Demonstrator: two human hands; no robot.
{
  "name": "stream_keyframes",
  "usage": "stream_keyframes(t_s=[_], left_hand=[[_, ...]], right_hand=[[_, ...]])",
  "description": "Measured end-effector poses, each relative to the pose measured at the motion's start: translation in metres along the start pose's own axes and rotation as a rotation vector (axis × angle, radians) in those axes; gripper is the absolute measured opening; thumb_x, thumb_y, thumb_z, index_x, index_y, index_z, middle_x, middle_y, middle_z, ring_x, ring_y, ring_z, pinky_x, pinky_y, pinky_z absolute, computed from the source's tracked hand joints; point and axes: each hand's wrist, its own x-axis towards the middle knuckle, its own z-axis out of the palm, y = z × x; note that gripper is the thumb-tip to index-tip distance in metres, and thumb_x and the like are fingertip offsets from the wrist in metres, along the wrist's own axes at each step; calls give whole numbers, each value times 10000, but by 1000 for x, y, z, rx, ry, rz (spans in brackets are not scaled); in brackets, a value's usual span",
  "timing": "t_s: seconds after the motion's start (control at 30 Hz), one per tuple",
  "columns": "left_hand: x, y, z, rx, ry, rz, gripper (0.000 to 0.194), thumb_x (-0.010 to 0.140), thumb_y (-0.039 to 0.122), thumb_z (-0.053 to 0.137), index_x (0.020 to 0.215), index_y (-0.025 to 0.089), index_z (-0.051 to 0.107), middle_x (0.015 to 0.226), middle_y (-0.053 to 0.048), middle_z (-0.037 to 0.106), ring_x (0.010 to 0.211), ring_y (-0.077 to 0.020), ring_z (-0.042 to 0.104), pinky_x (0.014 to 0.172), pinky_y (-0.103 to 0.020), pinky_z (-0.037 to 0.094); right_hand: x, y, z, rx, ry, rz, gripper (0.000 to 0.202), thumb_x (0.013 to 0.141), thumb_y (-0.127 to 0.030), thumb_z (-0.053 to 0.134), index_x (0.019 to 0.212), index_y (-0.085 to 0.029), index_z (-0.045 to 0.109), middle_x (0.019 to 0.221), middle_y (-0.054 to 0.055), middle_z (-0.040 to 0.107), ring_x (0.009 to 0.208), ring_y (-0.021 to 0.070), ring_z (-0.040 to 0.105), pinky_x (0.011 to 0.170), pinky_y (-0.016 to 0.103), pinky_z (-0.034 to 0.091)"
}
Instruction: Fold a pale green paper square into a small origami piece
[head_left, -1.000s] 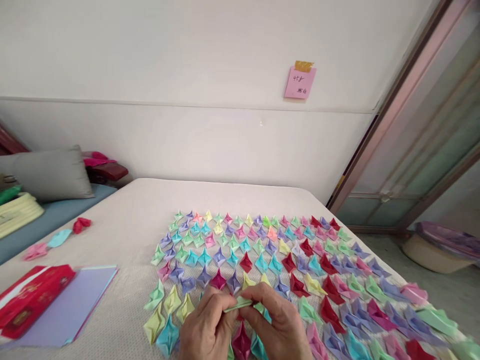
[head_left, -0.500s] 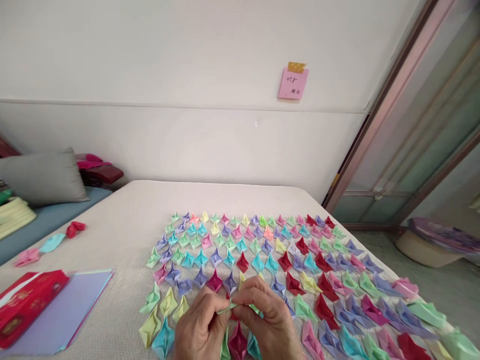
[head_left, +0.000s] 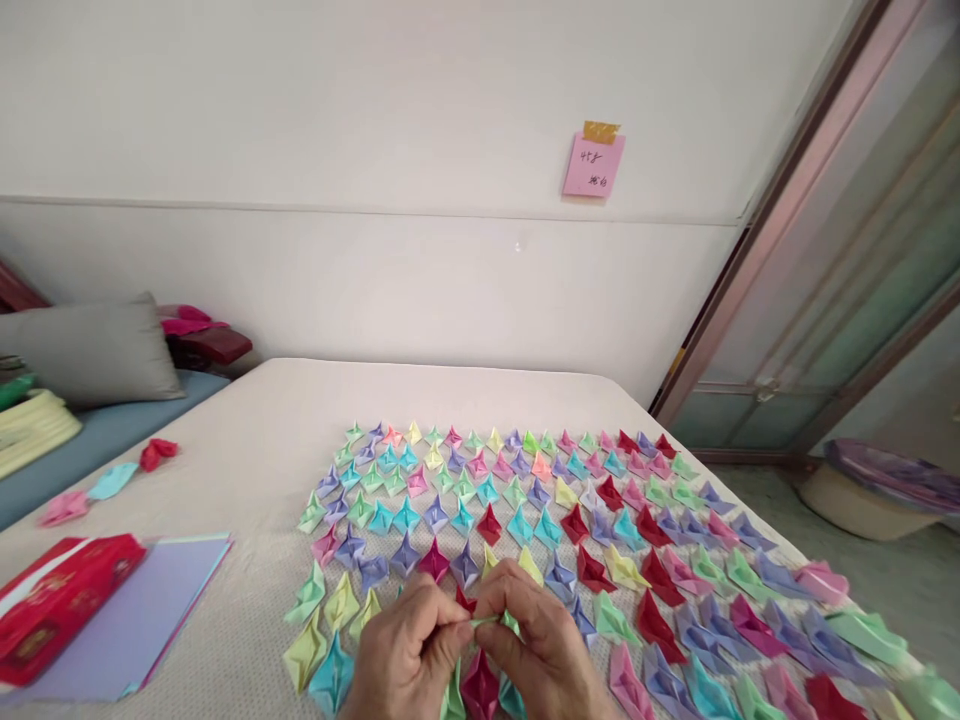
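Observation:
A small piece of pale green folded paper (head_left: 482, 621) is pinched between my two hands, mostly covered by the fingertips. My left hand (head_left: 409, 650) grips its left end with thumb and forefinger. On the other end, my right hand (head_left: 536, 640) has its thumb and fingers pressed together. Both hands are held over rows of folded paper boats in many colours. Just below the fingers lies a dark magenta boat (head_left: 480, 686), and a blue boat (head_left: 331, 678) sits left of my left hand.
At the left, a red packet (head_left: 64, 605) rests on a stack of coloured paper sheets (head_left: 169, 600). Three loose paper pieces (head_left: 114, 481) lie behind it. A pink note (head_left: 593, 165) is taped to the wall. To the right stands a bin (head_left: 881, 490) on the floor.
My fingertips have drawn closer together over the green paper, so less of it shows. The whole view has shifted slightly.

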Motion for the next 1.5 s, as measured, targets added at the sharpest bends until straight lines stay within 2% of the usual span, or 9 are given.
stream_keyframes(t_s=[0.17, 0.37, 0.63, 0.83, 0.93, 1.03, 1.13, 1.37, 1.5], left_hand=[[1, -1, 6, 0, 62, -29, 292, 860, 269, 600, 576, 209, 568, 573, 45, 468, 529, -123, 427, 535, -235, 319], [11, -7, 7, -433, -219, -468, 373, 804, 555, 630, 756, 185, 627, 509, 84, 402, 445, -91, 316, 444, -217, 232], [5, -15, 8, -280, -182, -408, 407, 830, 521, 606, 597, 201, 513, 452, 92, 354, 439, -97, 304, 446, -238, 211], [5, -9, 7, -327, -201, -429, 433, 818, 534, 630, 581, 197, 496, 501, 85, 342, 476, -93, 303, 463, -240, 210], [9, -6, 5, -544, -255, -489, 359, 769, 515, 710, 803, 164, 643, 600, 27, 560, 566, -117, 500, 534, -218, 353], [10, -8, 5, -747, -188, -422, 546, 663, 414, 833, 1140, 245, 628, 956, -43, 695, 851, -194, 635, 738, -278, 492], [6, -10, 5, -720, -157, -349, 361, 732, 345, 787, 1054, 260, 650, 933, -29, 707, 847, -191, 653, 757, -281, 514], [3, 0, 3, -499, -5, -374, 172, 752, 321, 732, 902, 245, 696, 797, 14, 712, 738, -153, 648, 691, -204, 519], [6, 4, 1, -416, 105, -378, 113, 733, 302, 738, 824, 240, 716, 733, 38, 703, 660, -124, 622, 623, -164, 498]], right_hand=[[2, 4, 9, 23, 68, 213, 147, 760, -224, 594, 632, -198, 525, 655, -19, 485, 636, 157, 448, 604, 285, 341], [5, 17, 9, 550, 213, 493, 299, 594, -355, 809, 564, -164, 581, 498, -57, 475, 499, 93, 353, 541, 250, 249], [6, 7, 5, 466, 150, 488, 377, 555, -449, 851, 578, -142, 634, 488, -58, 466, 485, 84, 339, 514, 246, 224], [3, 12, 7, 558, 218, 485, 332, 547, -355, 848, 520, -161, 579, 441, -75, 445, 445, 64, 329, 478, 223, 208], [5, 16, 6, 720, 256, 620, 274, 559, -293, 831, 526, -142, 605, 401, -57, 487, 388, 51, 360, 445, 206, 212], [6, 17, 5, 792, 286, 675, 252, 561, -267, 827, 557, -135, 613, 414, -53, 513, 387, 49, 398, 445, 189, 254], [6, 17, 5, 825, 287, 693, 290, 545, -291, 853, 586, -137, 611, 444, -56, 526, 397, 48, 415, 455, 182, 289], [3, 15, 6, 622, 181, 587, 322, 720, -412, 769, 654, -136, 617, 490, -54, 495, 450, 67, 410, 465, 195, 285], [-4, 12, 11, 108, 299, 164, 131, 838, -314, 653, 836, -184, 659, 689, -1, 590, 587, 130, 529, 551, 239, 417]])
